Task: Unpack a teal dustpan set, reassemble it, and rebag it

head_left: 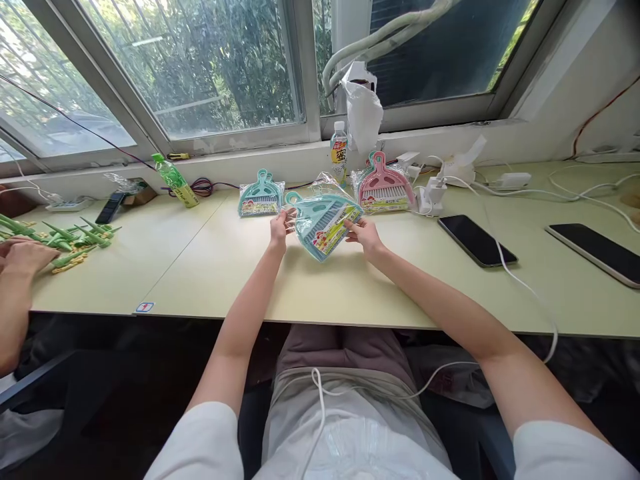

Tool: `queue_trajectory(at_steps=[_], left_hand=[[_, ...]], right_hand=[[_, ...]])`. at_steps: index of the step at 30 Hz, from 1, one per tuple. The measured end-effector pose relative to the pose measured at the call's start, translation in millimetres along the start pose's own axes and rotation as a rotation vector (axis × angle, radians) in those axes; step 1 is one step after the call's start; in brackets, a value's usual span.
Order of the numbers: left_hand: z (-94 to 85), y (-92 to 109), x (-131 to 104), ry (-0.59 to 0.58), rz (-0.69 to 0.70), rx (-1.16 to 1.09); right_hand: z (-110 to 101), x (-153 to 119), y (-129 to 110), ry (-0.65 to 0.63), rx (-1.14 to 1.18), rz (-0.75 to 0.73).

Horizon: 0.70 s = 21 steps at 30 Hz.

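Observation:
Between my two hands is a teal dustpan and brush set [320,230] in clear plastic wrap, tilted above the table, with a yellow label across its bristles. My left hand [281,230] grips its left side near the handle end. On the right, my right hand [364,235] pinches the label-side edge. Behind it to the left lies a smaller-looking wrapped teal dustpan set [261,195]. A pink wrapped dustpan set [384,187], with some teal showing behind it, rests at the back right.
Two dark phones, one nearer [477,240] and one farther right [597,252], lie among white cables and a charger [434,193]. Bottles, a green one [175,180] and a honey-drink one [339,153], stand at the back. At far left, another person's hand [25,255] touches green stalks [83,237].

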<state>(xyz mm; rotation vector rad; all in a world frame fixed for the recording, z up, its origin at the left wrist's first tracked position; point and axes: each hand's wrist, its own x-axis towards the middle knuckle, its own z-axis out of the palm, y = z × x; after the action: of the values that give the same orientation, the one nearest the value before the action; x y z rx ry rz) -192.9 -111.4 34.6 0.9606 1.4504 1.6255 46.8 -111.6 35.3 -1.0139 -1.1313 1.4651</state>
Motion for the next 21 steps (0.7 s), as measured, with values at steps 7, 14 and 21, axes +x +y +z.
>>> queue_trajectory(at_steps=[7, 14, 21], left_hand=[[-11.4, 1, 5, 0.232, 0.29, 0.207], [-1.3, -13, 0, -0.107, 0.433, 0.478], [-14.5, -8, 12, 0.106, 0.194, 0.199]], right_hand=[[-3, -4, -8, -0.068, -0.15, 0.045], [-15, 6, -19, -0.2, -0.349, 0.095], [-26, 17, -23, -0.174, -0.35, 0.049]])
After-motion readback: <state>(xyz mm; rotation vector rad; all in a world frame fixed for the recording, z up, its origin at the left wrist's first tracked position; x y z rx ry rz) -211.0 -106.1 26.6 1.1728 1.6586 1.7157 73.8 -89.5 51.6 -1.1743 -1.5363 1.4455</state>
